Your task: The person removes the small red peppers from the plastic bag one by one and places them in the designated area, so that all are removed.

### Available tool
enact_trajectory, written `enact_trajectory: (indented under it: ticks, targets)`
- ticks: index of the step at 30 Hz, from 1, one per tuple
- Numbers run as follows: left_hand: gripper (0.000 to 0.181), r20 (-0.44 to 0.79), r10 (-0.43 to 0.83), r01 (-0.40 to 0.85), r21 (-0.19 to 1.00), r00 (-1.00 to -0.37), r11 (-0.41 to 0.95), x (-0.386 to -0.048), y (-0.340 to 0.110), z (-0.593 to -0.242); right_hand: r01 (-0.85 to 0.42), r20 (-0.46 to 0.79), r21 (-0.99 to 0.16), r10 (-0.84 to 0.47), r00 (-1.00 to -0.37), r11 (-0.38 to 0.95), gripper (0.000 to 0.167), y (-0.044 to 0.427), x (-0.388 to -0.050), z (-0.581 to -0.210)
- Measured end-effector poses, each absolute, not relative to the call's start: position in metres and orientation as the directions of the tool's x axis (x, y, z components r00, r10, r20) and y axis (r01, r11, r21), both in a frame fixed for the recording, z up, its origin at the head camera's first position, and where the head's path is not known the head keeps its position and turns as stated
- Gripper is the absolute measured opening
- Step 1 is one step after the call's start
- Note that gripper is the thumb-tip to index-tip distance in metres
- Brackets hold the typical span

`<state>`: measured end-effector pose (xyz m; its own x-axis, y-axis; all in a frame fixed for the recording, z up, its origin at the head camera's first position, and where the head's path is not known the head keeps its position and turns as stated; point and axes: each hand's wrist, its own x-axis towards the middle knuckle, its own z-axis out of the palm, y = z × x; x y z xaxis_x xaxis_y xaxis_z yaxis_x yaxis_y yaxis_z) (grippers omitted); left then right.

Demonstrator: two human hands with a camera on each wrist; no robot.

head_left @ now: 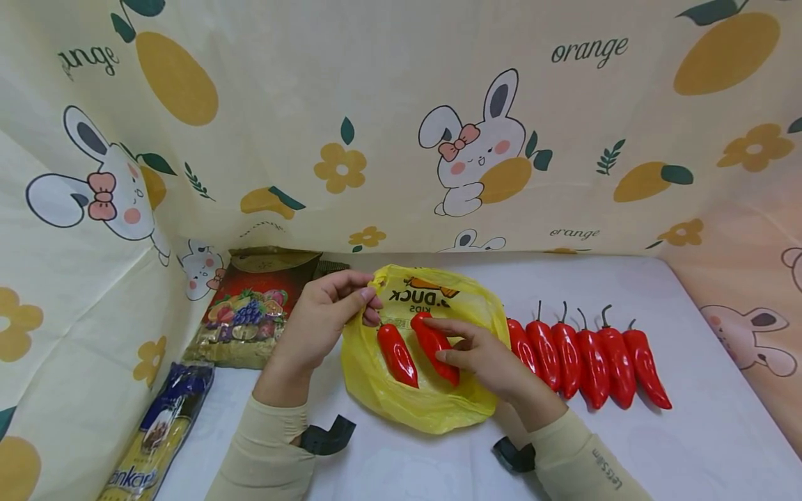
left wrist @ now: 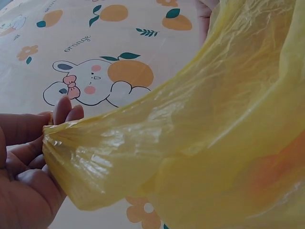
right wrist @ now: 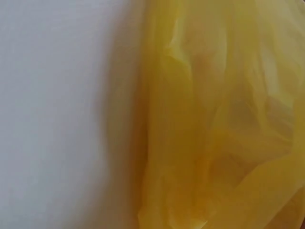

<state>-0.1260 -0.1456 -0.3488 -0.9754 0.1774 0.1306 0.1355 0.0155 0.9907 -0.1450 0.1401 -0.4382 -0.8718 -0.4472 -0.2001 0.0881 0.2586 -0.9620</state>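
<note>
A yellow plastic bag (head_left: 413,410) lies on the table with its mouth spread toward me. My left hand (head_left: 322,316) pinches the bag's rim at its upper left; the left wrist view shows the gathered plastic between thumb and fingers of that hand (left wrist: 28,176). Inside the mouth, my right hand (head_left: 485,358) grips a glossy red pepper (head_left: 432,342) between thumb and fingers. Another red pepper (head_left: 397,355) lies to its left in the bag. Yellow plastic (right wrist: 190,119) fills much of the right wrist view and hides the right hand there.
Right of the bag, several red peppers (head_left: 592,365) lie in a row, stems away from me. At the back left stands a gold-and-red packet with fruit printed on it (head_left: 250,313). A blue-and-yellow packet (head_left: 159,431) lies at the left edge. Patterned cloth (head_left: 388,209) walls the table.
</note>
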Motion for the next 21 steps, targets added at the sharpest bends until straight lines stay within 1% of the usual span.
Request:
enact_trajectory:
  ticks: [5, 11, 17, 21]
  targets:
    - [0.021, 0.136, 0.176, 0.142, 0.99, -0.975, 0.022, -0.126, -0.146, -0.349, 0.111, -0.191, -0.976, -0.499, -0.845, 0.186, 0.051, 0.144, -0.145, -0.434]
    - [0.021, 0.138, 0.178, 0.143, 0.99, -0.974, 0.017, -0.126, -0.145, -0.349, 0.142, -0.173, -0.985, -0.531, -0.829, 0.099, 0.054, 0.147, -0.145, -0.428]
    - [0.02, 0.132, 0.177, 0.137, 0.99, -0.975, 0.017, -0.125, -0.145, -0.349, 0.149, -0.147, -0.988, -0.539, -0.83, 0.039, 0.062, 0.15, -0.144, -0.422]
    - [0.02, 0.13, 0.174, 0.136, 0.99, -0.976, 0.024, -0.124, -0.144, -0.349, 0.149, -0.135, -0.989, -0.56, -0.817, 0.02, 0.067, 0.15, -0.145, -0.422]
